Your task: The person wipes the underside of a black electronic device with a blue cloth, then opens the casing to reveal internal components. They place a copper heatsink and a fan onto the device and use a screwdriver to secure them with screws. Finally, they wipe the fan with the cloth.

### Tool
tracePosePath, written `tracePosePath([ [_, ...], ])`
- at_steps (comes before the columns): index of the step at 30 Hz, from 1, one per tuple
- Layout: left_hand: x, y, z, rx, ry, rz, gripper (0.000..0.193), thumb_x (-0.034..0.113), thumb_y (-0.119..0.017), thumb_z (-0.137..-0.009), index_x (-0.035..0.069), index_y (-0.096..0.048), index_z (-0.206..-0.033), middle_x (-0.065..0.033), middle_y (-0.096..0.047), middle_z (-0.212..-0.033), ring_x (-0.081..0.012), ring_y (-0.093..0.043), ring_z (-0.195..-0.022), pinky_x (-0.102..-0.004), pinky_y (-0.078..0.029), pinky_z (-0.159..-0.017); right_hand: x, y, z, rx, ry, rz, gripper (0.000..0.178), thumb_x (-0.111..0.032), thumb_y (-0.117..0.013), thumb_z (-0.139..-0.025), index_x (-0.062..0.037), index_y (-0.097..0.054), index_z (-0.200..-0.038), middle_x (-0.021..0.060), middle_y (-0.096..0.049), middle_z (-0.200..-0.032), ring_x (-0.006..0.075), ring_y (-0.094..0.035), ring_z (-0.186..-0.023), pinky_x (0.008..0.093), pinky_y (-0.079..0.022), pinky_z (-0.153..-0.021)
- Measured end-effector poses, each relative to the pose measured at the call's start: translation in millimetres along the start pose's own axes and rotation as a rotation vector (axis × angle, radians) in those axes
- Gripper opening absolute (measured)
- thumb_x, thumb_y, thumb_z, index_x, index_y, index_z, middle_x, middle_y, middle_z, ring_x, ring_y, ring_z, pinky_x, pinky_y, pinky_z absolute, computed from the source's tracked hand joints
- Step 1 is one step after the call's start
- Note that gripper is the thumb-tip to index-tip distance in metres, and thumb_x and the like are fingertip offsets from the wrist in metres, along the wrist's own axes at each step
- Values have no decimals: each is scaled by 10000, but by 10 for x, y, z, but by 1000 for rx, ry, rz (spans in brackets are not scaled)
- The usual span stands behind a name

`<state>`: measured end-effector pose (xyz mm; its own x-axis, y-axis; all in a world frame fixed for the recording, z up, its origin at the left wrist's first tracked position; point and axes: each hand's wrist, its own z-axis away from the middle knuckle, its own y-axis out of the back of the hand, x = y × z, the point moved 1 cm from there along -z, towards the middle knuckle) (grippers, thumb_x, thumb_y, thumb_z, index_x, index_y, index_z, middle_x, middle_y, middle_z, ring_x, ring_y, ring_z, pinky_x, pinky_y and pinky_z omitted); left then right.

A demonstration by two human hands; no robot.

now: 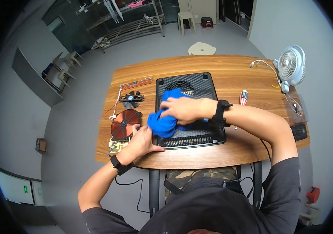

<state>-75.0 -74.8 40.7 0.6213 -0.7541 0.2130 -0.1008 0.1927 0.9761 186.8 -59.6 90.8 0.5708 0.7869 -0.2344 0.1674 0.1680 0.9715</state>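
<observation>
A black induction cooker housing lies on the table with its vented underside up. My right hand is closed on a bunched blue cloth and presses it against the left half of the housing, over part of the round fan grille. At the housing's near left corner, my left hand holds the edge, thumb along the near side and fingers on the left. Close beside those fingers lies a copper induction coil. A yellowish circuit board sits just below the coil, partly behind my left hand.
A small black fan and a red-brown button board with a white cable lie farther left. Right of the housing is a screwdriver with a striped handle. A white desk fan stands at the far right, a black flat object at the right edge.
</observation>
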Motion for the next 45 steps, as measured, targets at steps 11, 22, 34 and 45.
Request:
tracePosePath([
  [11, 62, 11, -25, 13, 32, -7, 1160, 556, -914, -631, -47, -387, -1471, -223, -689, -1073, -388, -642, -1075, -548, -344, -1040, 484, 78, -73, 7, -44, 140, 536, -72, -681, -838, -215, -631, -1352, 104, -567, -1340, 314, -564, -1208, 429, -567, -916],
  [22, 103, 94, -59, -43, 36, -92, 1227, 567, -921, -601, -98, -387, -1483, -242, -691, -998, -375, -660, -1043, -527, -332, -1048, 1102, 844, 1492, 149, -466, 539, 576, -30, -762, -737, -197, -669, -1280, 81, -593, -1254, 321, -579, -1202, 447, -565, -945],
  [34, 66, 3, -60, -31, 4, -69, 1242, 533, -936, -594, -122, -370, -1485, -277, -666, -1114, -408, -625, -1088, -500, -352, -1048, 1376, 470, 3398, 175, -944, 309, 625, -66, -730, -778, -85, -538, -1373, 181, -574, -1273, 422, -576, -1205, 489, -511, -1004],
  [45, 57, 20, -53, -83, 37, -80, 1281, 532, -940, -591, -148, -334, -1491, -300, -668, -1113, -416, -631, -1103, -480, -377, -1054, 1628, -254, 3478, 40, -1301, 195, 763, -341, -719, -917, -14, -331, -1486, 367, -453, -1414, 526, -562, -1233, 541, -511, -1031],
])
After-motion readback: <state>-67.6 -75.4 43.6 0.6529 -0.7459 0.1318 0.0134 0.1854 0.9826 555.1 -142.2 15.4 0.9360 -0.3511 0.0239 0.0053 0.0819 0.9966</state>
